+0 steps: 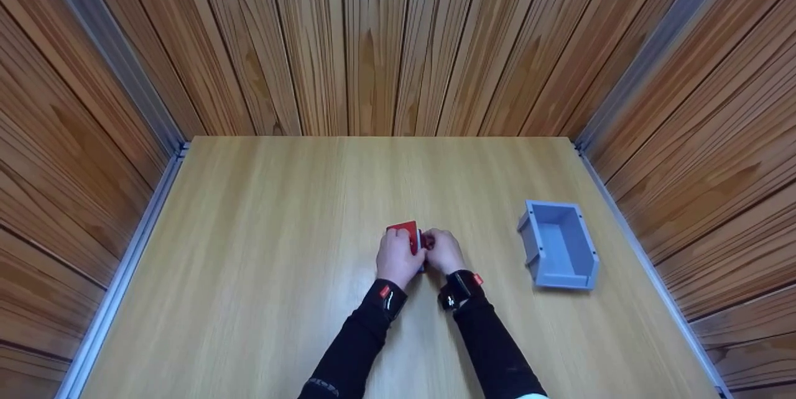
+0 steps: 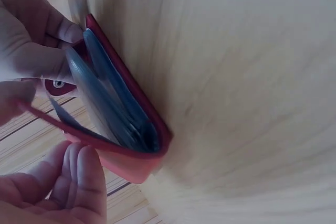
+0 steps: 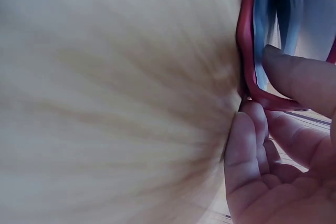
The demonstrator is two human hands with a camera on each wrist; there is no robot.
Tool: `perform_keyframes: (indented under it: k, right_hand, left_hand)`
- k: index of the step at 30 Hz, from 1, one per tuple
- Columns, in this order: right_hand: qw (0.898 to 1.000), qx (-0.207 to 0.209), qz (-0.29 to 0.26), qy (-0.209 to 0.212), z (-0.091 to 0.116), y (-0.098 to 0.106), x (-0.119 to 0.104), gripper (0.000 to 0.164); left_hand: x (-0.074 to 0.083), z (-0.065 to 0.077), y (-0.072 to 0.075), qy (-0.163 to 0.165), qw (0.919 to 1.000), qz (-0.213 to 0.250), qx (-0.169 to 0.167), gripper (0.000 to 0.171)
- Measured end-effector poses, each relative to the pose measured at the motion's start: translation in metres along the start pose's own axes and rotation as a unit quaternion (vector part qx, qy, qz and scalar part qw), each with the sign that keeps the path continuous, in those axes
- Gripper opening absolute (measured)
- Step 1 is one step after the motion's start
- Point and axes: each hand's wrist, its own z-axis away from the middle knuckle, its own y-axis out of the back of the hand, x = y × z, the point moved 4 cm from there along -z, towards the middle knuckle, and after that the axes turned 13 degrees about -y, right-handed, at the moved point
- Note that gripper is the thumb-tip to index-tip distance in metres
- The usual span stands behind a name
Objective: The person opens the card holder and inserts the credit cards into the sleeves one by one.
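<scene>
A red card holder (image 1: 407,228), its covers partly spread, is held between both hands over the table. Clear bluish plastic sleeves (image 2: 100,103) fan out inside it. My left hand (image 1: 398,256) grips one cover, with the thumb on its edge and the fingers against the outside. On the other side, my right hand (image 1: 445,252) pinches the far cover near its strap, thumb inside and fingers beneath. A metal snap (image 2: 59,84) shows on the strap tab in the left wrist view. What the sleeves contain cannot be made out.
A grey-blue plastic bin (image 1: 563,240) stands on the right part of the wooden table (image 1: 249,250). Plank-patterned walls (image 1: 373,45) with metal corner rails (image 1: 124,57) enclose the table at the back and both sides.
</scene>
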Motion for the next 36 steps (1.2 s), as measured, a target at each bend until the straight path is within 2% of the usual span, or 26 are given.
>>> perform_keyframes:
  k: [4,7,12,17,29,36]
  right_hand:
    - [1.000,-0.002,0.006,-0.004,0.002,0.000,-0.002,0.026]
    - [1.000,-0.008,-0.003,-0.001,0.003,0.001,-0.003,0.028]
    - [1.000,-0.014,-0.005,-0.006,0.003,0.001,-0.002,0.030]
    - [1.000,-0.012,0.010,0.002,0.003,0.002,-0.003,0.030]
    - [1.000,-0.016,0.020,-0.002,0.003,0.001,-0.002,0.032]
    - [0.999,-0.028,0.019,-0.019,0.005,0.003,-0.003,0.033]
  left_hand:
    - [-0.001,0.003,0.000,-0.027,0.9996,-0.003,0.005,0.023]
    - [-0.003,0.004,0.000,-0.033,0.9994,-0.003,0.003,0.018]
    - [-0.007,0.006,0.000,-0.021,0.9997,0.010,-0.011,0.011]
    - [-0.012,0.008,-0.001,-0.014,0.9998,0.014,-0.010,0.008]
    - [-0.015,0.009,-0.006,-0.019,0.9995,-0.003,-0.024,0.009]
    - [-0.016,0.008,-0.008,-0.019,0.9991,-0.010,-0.038,0.007]
